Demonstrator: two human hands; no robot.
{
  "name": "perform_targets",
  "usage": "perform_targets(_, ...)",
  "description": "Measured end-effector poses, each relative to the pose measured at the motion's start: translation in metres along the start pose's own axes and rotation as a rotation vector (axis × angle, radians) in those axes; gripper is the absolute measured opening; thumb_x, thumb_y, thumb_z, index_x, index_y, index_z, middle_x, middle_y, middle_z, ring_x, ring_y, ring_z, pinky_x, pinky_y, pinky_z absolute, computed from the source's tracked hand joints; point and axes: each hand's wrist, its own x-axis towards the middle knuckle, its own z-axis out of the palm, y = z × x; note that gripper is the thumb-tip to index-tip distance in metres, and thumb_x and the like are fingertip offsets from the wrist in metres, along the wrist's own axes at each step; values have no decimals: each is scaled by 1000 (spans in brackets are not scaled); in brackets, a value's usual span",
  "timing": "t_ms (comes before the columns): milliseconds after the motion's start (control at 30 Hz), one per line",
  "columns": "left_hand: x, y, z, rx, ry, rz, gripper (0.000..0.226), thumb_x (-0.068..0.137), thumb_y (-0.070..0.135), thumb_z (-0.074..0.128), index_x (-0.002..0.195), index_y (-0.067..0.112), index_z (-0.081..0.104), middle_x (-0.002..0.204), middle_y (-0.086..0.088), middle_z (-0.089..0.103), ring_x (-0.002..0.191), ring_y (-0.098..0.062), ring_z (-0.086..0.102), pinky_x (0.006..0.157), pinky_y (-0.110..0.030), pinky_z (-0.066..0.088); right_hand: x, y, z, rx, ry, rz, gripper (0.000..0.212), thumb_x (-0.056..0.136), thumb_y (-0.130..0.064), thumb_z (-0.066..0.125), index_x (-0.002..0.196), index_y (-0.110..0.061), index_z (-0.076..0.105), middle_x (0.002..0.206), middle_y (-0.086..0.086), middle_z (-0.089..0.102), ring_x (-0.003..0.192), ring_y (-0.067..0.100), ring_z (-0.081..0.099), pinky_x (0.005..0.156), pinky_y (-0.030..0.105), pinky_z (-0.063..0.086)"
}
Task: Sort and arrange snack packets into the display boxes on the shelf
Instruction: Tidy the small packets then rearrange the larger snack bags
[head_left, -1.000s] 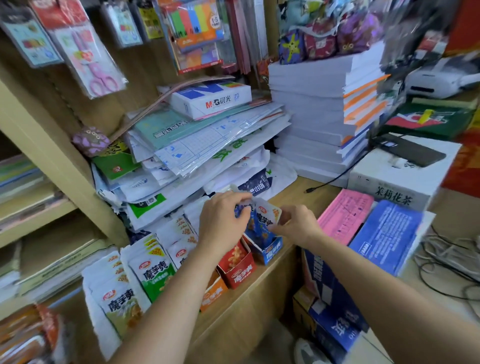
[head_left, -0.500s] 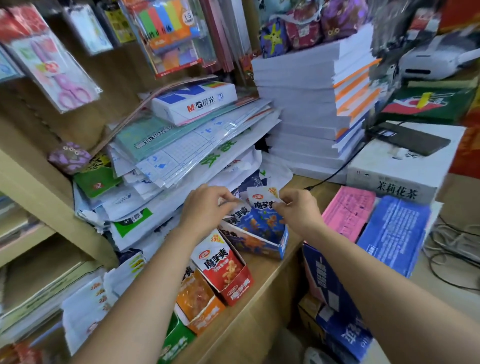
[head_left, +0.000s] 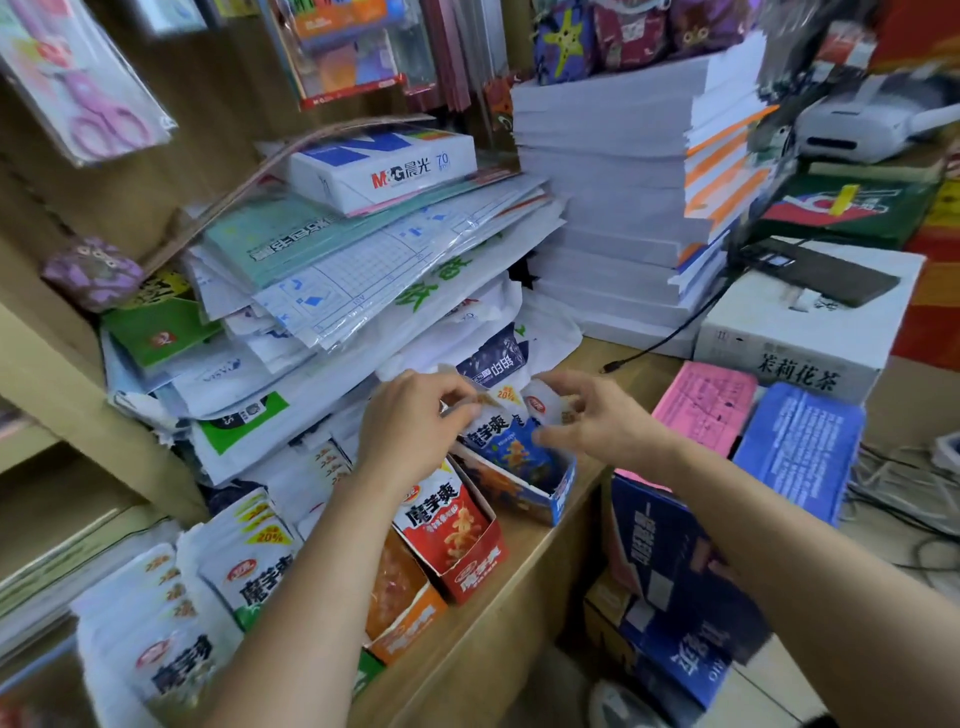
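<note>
White ream (head_left: 382, 166) reads "M&G 晨光 70"; white carton (head_left: 800, 358) "茉莉花茶" (red packet (head_left: 441, 519): "魔芋爽").

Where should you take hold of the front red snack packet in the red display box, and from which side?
Pinch the red snack packet by its top edge, coming from above: it stands nearly upright, and the red display box walls in its lower part, leaving only the top free.

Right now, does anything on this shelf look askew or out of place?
Yes. The blue display box sits skewed near the shelf edge, out of line with the red box and orange box; its blue packets lean unevenly.
</note>
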Motion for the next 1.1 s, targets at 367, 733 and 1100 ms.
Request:
perform_targets(367, -9, 5, -7, -235, 50, -34, 9, 84, 36, 78, 79, 31, 74, 68, 20, 68, 69, -6, 66, 70, -38, 57, -24, 2, 33, -508, 95, 27, 99, 57, -49, 85, 136, -31, 30, 105, -2, 64, 91, 21, 64, 78, 41, 58)
perform_targets(733, -9, 19, -22, -380, 132, 13, 14, 87, 24, 79, 80, 33, 70, 70, 15, 69, 63, -2, 61, 63, -26, 52, -39, -9, -16, -200, 327, -95, 24, 95, -11, 66, 74, -20, 60, 69, 2, 64, 56, 19, 69, 52, 30, 55)
perform_targets(1100, -12, 24, -11, -151, 215, -110, 9, 84, 33, 80, 85, 28, 73, 71, 18, 65, 66, -9, 64, 64, -35, 57, -38, -33, -48, 199, 624, -339, 8, 101, -10, 57, 98, -9, 64, 92, 18, 66, 69, 16, 71, 67, 47, 62)
